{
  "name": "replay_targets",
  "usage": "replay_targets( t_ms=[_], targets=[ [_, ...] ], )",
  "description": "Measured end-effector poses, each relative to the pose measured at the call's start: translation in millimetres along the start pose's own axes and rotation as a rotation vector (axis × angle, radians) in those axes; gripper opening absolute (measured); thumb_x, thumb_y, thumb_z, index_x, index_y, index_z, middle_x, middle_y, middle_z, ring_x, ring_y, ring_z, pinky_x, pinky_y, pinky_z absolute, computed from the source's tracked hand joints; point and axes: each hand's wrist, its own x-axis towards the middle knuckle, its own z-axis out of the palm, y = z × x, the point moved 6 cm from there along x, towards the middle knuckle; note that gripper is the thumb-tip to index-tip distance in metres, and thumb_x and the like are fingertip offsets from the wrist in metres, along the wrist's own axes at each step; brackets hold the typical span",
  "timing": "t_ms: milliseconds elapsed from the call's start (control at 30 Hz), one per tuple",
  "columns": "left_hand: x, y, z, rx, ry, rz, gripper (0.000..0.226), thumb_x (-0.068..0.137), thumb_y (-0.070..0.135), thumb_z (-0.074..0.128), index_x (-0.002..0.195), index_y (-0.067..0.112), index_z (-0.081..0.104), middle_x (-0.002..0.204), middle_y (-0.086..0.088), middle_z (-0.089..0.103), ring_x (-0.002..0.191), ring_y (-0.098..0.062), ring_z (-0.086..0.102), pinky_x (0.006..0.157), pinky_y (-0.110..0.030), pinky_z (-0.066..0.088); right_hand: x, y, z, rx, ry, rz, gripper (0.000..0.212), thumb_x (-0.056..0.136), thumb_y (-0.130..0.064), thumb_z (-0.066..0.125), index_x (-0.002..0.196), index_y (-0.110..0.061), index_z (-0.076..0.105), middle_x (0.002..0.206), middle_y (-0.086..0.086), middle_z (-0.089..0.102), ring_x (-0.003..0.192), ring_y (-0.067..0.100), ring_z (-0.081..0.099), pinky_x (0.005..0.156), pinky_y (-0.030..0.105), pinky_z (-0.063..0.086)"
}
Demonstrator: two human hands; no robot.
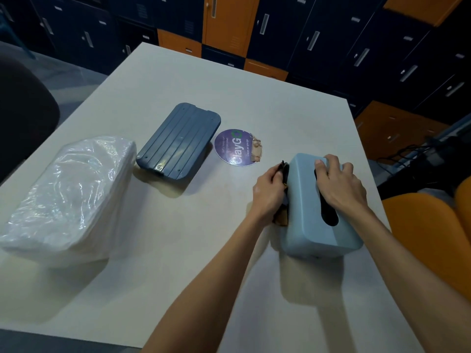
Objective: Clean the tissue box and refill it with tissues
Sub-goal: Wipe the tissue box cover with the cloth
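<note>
**poster1:** Checking where everything sits right now. The light blue tissue box (323, 225) is on the counter (178, 250) near the right edge, slot facing up, yeah?

**poster2:** yep. The right hand (339, 182) lies on top of it, partly over the slot. Its grip is curled over the box's far side, holding it down. The left hand (270, 192) is just beside the box's left wall, and its grip is pinching a dark cloth (285, 171) against that wall. A brownish bit of fabric pokes out below the hand too.

**poster1:** and the other stuff?

**poster2:** A dark blue ribbed cover (178, 141) lies flat further back toward the middle, well apart from the box. Left of it, nearly touching, is a pack of white tissues (68, 194) wrapped in clear plastic. Between the cover and the box there's a round purple ClayGo sticker (235, 146) on the counter, torn at one edge. Navy and orange lockers (229, 19) stand behind, and an orange chair (428, 220) sits off to the right.
</note>
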Motion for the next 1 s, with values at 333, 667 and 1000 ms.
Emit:
replay_targets(
  t_ms=[333, 667, 1000],
  targets=[
    [-34, -36, -3, -0.003, -0.092, -0.017, 0.042, 0.09, 0.046, 0.041, 0.127, 0.037, 0.06, 0.12, 0.011, 0.067, 0.114, -0.012, 0.06, 0.104, -0.041, 0.046, -2, -2, 1, -0.022, 0.006, -0.025, 0.047, 0.1, -0.051, 0.018, 0.136, -0.024, 0.032, 0.132, 0.02, 0.039, 0.113, 0.042, 0.047, 0.087, 0.045, 0.037],
    [-58, -24, 2, -0.217, -0.103, 0.1, 0.037, 0.104, 0.023, 0.043, 0.139, 0.024, 0.053, 0.136, 0.013, 0.057, 0.123, 0.004, 0.052, 0.099, -0.014, 0.043, -2, -2, -1, -0.017, 0.006, -0.025, 0.048, 0.099, -0.051, 0.018, 0.137, -0.024, 0.032, 0.133, 0.02, 0.039, 0.113, 0.043, 0.047, 0.087, 0.046, 0.037],
    [7, -11, 8, -0.069, 0.064, -0.005, 0.037, 0.095, 0.035, 0.038, 0.12, 0.028, 0.064, 0.109, -0.009, 0.069, 0.094, -0.038, 0.063, 0.076, -0.038, 0.054, -5, -4, -1, -0.024, 0.007, -0.038, 0.049, 0.099, -0.052, 0.016, 0.136, -0.024, 0.031, 0.133, 0.019, 0.039, 0.113, 0.042, 0.048, 0.089, 0.046, 0.037]
  ],
)
